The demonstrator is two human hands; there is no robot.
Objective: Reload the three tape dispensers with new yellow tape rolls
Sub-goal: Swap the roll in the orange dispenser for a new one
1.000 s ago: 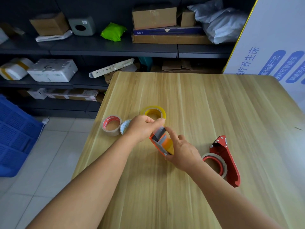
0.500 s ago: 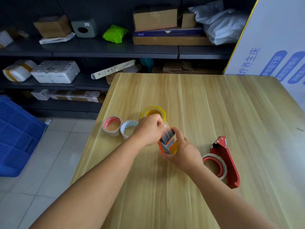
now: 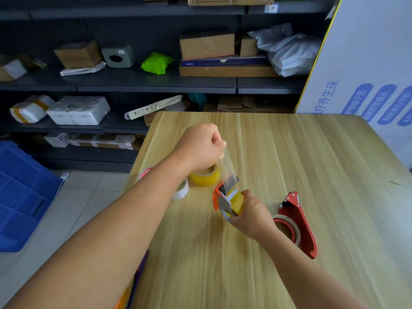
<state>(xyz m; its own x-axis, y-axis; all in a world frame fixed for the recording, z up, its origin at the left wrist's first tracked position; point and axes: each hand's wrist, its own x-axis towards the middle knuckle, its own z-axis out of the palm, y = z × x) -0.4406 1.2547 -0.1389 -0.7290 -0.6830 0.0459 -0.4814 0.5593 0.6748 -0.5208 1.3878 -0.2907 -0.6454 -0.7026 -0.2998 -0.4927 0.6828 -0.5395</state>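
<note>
The left hand (image 3: 200, 148) is curled into a closed fist, pinching the free end of a clear strip of tape (image 3: 227, 166) between thumb and fingers above the table. That strip runs down and to the right from the fist to the orange dispenser (image 3: 219, 196), which the right hand (image 3: 253, 214) grips from the near-right side, fingers wrapped shut around its body and the yellow roll (image 3: 237, 201) seated in it. The dispenser's grey metal blade end points up and away from the person, toward the far edge of the wooden table (image 3: 312, 166), its long axis tilted. Just behind it, partly under the left wrist, a spare yellow tape roll (image 3: 206, 178) lies flat near the table's left edge. A white roll (image 3: 181, 190) and a red-cored roll (image 3: 146, 171) lie beside the left forearm, closer to that edge. A red dispenser (image 3: 298, 221) lies on its side to the right of the right wrist, holding a near-empty roll, its nose toward the far edge.
</note>
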